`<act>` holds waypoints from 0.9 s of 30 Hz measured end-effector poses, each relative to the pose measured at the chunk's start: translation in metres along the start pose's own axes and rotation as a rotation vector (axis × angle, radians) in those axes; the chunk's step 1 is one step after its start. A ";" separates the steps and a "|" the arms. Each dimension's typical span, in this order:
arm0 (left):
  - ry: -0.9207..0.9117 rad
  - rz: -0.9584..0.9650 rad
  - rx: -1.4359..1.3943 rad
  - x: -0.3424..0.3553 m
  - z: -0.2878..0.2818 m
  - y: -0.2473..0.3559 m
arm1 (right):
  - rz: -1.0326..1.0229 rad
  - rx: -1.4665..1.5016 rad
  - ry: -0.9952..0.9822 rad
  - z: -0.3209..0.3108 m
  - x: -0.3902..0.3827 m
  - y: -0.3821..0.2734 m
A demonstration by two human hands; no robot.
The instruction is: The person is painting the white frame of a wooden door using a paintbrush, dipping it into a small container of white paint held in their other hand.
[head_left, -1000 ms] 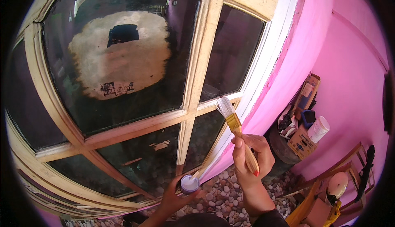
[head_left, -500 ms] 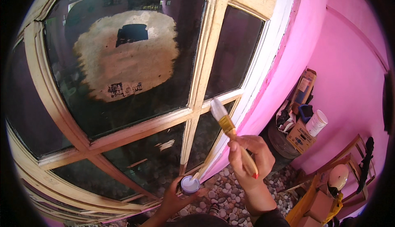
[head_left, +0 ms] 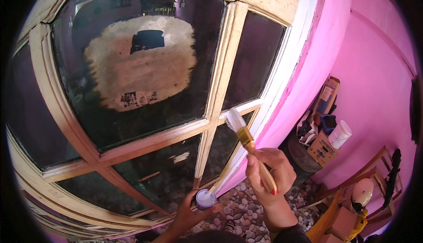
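Note:
My right hand [head_left: 276, 172] is closed round the wooden handle of a flat paintbrush [head_left: 246, 138], which has a gold-coloured ferrule and pale, paint-coated bristles. The bristle tip lies at the short crossbar of a cream wooden frame [head_left: 152, 140], just below the narrow dark pane on the right. Whether the bristles press on the wood is hard to tell. Lower down, my left hand [head_left: 186, 218] grips a small paint can [head_left: 205, 200] with whitish paint inside. A thin pale stick [head_left: 214, 187] stands tilted in the can.
Glass panes [head_left: 176, 97] fill the frame, the largest with a peeling patch. White trim borders a pink wall [head_left: 370, 88]. At right stand a cardboard box [head_left: 323, 149], a white bucket [head_left: 340, 134] and a wooden chair-like frame [head_left: 374, 168]. Pebbles [head_left: 246, 207] cover the ground.
The view has shifted slightly, so the frame sits a little lower and further right. Against the crossbar, the brush tip has slid slightly left. Both hands keep their holds.

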State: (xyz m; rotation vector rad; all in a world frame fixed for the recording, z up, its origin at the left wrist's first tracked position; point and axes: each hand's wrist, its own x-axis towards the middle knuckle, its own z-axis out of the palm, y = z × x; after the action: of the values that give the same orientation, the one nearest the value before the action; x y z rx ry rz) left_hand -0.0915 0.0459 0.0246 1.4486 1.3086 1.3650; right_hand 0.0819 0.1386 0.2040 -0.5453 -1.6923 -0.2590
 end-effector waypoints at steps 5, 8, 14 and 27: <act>0.009 0.008 -0.028 0.002 0.002 -0.003 | 0.053 -0.088 0.017 -0.005 0.003 0.006; 0.016 -0.008 -0.053 0.001 0.004 -0.013 | 0.021 -0.021 -0.018 -0.003 0.006 0.000; 0.010 0.007 -0.055 0.001 0.005 -0.015 | 0.025 -0.072 0.016 -0.007 0.007 0.006; 0.004 0.018 -0.067 0.005 0.006 -0.008 | 0.118 -0.059 -0.016 -0.023 0.009 0.020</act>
State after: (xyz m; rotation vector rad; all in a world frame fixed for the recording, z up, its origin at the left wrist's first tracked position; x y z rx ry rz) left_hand -0.0875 0.0534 0.0166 1.4157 1.2431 1.4112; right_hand 0.1103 0.1470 0.2142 -0.6902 -1.6652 -0.2208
